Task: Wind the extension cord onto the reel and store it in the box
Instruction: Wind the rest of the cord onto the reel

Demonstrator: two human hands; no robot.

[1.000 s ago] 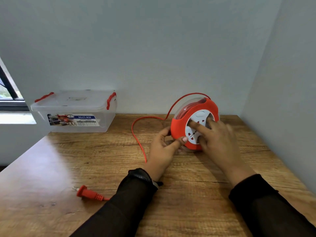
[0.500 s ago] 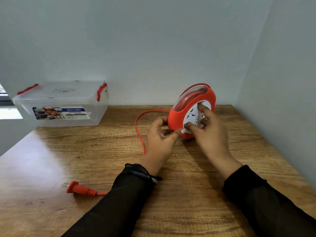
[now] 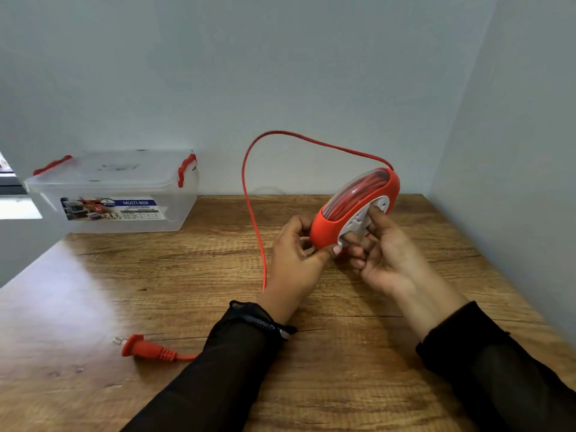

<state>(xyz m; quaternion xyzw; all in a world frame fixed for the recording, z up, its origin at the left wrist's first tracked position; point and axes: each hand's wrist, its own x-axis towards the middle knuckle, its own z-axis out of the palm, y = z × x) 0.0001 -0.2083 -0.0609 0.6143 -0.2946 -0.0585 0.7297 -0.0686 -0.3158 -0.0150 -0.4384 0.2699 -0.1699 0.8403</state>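
Both hands grip reel [image 3: 327, 226]: left [image 3: 296, 260] rim; right [image 3: 389, 260] apparently socket face.

The label [image 3: 112, 208] on the front of the clear plastic box [image 3: 174, 213] reads "MULTI-BOX" in white on a blue band; its smaller print is too blurred to read

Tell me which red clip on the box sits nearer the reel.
The right-end clip on the box: it faces the reel, while the other clip is at the far left end by the window.
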